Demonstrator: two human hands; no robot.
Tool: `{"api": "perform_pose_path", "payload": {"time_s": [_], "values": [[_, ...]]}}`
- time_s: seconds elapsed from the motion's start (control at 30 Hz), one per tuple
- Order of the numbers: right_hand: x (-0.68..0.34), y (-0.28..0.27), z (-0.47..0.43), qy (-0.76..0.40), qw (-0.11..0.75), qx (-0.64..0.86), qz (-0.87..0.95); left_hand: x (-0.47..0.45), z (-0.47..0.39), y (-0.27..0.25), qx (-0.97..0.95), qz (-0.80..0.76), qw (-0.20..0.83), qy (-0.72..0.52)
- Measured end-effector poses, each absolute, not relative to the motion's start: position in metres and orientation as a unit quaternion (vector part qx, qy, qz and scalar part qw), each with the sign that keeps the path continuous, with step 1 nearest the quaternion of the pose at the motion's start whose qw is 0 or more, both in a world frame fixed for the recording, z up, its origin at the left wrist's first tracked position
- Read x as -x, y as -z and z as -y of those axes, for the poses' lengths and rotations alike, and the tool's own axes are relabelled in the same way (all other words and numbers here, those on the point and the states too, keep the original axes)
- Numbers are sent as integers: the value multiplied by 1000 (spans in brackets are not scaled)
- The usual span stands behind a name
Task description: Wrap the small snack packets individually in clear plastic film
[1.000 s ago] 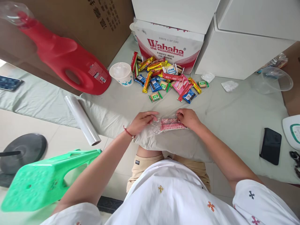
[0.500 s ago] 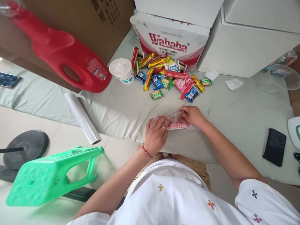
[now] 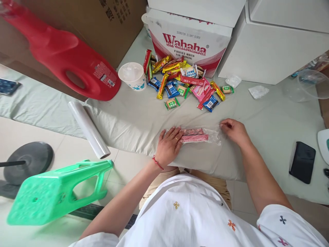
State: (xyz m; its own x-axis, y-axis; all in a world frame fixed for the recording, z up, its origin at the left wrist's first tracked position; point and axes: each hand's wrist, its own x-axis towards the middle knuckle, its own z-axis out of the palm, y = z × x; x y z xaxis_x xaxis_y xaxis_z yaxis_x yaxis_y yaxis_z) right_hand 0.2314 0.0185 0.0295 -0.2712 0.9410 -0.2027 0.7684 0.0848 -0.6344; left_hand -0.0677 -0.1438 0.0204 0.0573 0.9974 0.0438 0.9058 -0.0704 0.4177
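Observation:
Two flat pink-and-red strips [image 3: 195, 138], perhaps wrapped snacks, lie side by side on the cloth-covered table. Clear plastic film [image 3: 214, 137] lies around them and sticks out past their right end. My left hand [image 3: 169, 142] rests flat over the left part of the strips, fingers stretched out, hiding that end. To the right, my right hand [image 3: 235, 130] has its thumb and fingers pinched together at the film's far upper corner. A pile of small wrapped snacks [image 3: 177, 73] lies beyond both hands.
A roll of plastic film [image 3: 88, 129] lies at the left table edge. Behind stand a red jug [image 3: 87, 65], a paper cup [image 3: 132, 77] and a Wahaha box [image 3: 190, 41]. A black phone [image 3: 302, 162] lies right. A green stool [image 3: 59, 192] stands on the left.
My right hand has moved right, away from the strips, drawing the film's corner out to that side. The strips are now more exposed to view. My left hand stays on them.

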Motion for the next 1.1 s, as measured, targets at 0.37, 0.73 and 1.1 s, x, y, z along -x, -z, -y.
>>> {"api": "perform_pose_path", "payload": {"time_s": [0.37,0.73,1.1], "values": [[-214,-32,3,-282,116,515,801,39,111,-50,-828,-508,104,-214],[-212,-37,11,-415,124,627,647,26,111,-15,-846,-500,124,-134],[-159,-59,26,-381,222,573,691,22,110,-21,-830,-514,159,-145]]}}
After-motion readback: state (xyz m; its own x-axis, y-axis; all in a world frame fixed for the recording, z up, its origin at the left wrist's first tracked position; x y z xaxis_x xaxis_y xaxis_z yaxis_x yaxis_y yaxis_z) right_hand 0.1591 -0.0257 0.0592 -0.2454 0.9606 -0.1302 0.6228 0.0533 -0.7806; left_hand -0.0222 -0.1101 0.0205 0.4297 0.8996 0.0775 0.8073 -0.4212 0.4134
